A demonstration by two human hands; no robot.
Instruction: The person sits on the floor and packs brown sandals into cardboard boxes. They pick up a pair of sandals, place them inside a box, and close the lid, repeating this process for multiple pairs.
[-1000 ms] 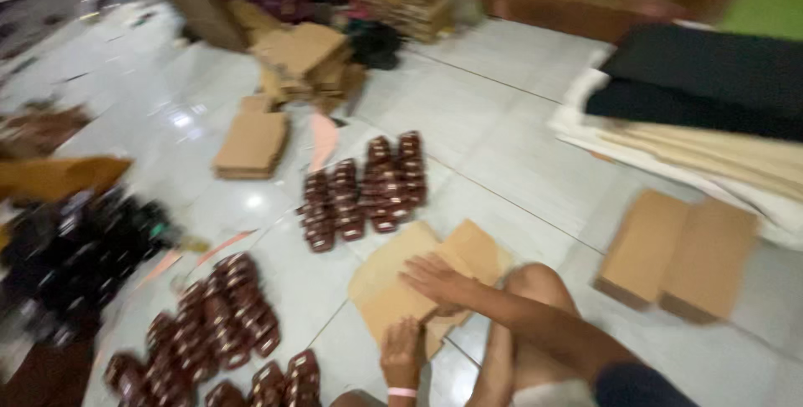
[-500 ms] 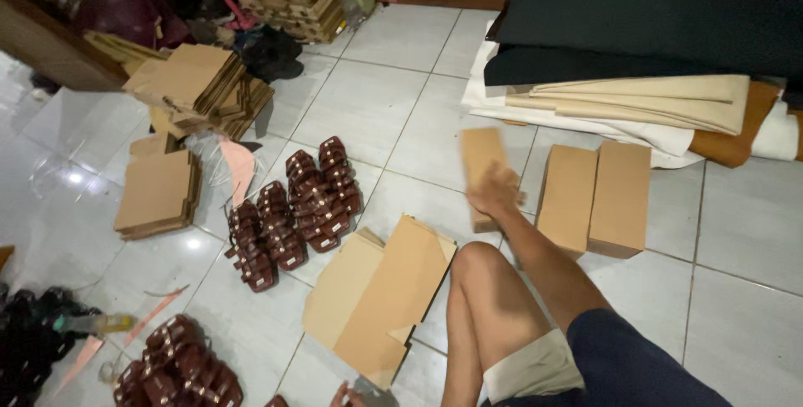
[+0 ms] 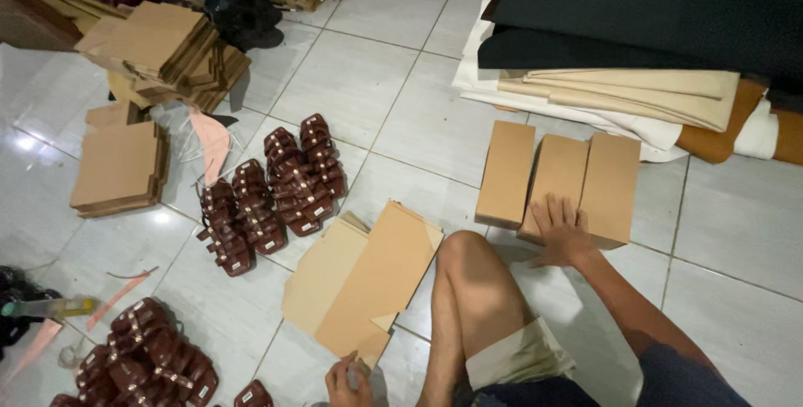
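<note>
Right hand on a row of closed boxes, left hand at the flat cardboard.

The right hand [image 3: 562, 231] lies open, fingers spread, on the middle of three closed brown cardboard boxes [image 3: 559, 179] on the tiled floor [image 3: 376, 97]. The left hand [image 3: 350, 380] pinches the near edge of a flattened brown cardboard box blank [image 3: 368, 277]; dark brown leather sandals [image 3: 272, 194] lie beyond it.

Right hand [image 3: 562, 231] outstretched, fingers spread flat; left hand [image 3: 350, 380] low, curled.
</note>
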